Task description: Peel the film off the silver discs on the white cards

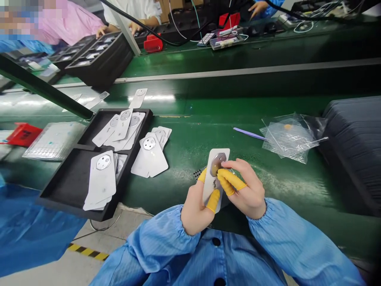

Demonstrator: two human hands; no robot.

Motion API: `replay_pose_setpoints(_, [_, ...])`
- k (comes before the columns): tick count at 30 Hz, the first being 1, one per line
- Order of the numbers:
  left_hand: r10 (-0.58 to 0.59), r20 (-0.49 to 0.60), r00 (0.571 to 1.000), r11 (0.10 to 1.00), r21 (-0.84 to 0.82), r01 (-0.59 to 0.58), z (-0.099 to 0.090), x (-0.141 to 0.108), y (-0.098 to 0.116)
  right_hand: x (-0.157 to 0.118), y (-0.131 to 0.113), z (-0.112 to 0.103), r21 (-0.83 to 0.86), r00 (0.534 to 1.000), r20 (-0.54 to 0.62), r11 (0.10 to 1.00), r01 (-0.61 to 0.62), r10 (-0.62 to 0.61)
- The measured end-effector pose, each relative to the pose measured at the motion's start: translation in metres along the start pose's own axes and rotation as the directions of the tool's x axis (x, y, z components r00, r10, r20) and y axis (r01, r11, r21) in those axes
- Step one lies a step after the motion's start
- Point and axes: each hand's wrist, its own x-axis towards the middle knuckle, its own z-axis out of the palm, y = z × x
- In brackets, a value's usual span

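In the head view, the left hand (195, 208) grips a white panel (209, 183) between thumb and fingers, tilted up above the green table (187, 149). The right hand's (248, 194) fingers bend together at the panel's shiny oval patch (216, 165); whether they pinch anything, I cannot tell. Leftward, similar panels (102, 180) lie in a black tray (64, 174).

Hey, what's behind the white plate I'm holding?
Behind the white plate, a yellow-covered finger of your left hand and a black dotted item peek out; the rest is covered.
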Motion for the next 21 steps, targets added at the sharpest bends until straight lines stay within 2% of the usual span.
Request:
replay_pose_setpoints(5, [0.047,-0.044,0.998,0.996,0.073,-0.044,-0.004,0.001,0.001,0.0,-0.009,-0.008,-0.105,0.969,0.241,0.991,0.082,-0.055])
replay_pose_setpoints(9, [0.069,-0.057,0.996,0.977,0.205,-0.056,-0.006,0.002,0.002,-0.005,-0.015,-0.006,-0.124,0.94,0.342,0.992,0.032,0.013])
replay_pose_setpoints(13, [0.019,-0.055,0.998,0.974,0.227,-0.006,-0.002,0.003,-0.001,-0.005,-0.013,-0.003,0.025,0.936,0.35,0.999,-0.043,0.031])
replay_pose_setpoints(17, [-0.019,-0.096,0.995,0.999,0.044,0.023,-0.007,0.013,-0.004,-0.005,0.005,-0.003,0.147,0.924,0.371,0.978,-0.151,0.087])
replay_pose_setpoints(19, [-0.011,-0.196,0.981,0.998,-0.063,-0.001,-0.019,0.019,-0.004,-0.01,0.018,-0.002,0.054,0.914,0.357,0.973,-0.226,0.193])
replay_pose_setpoints(21, [0.006,-0.326,0.945,0.996,-0.085,-0.035,-0.037,0.024,-0.006,-0.021,0.03,0.001,-0.127,0.896,0.318,0.951,-0.282,0.309])
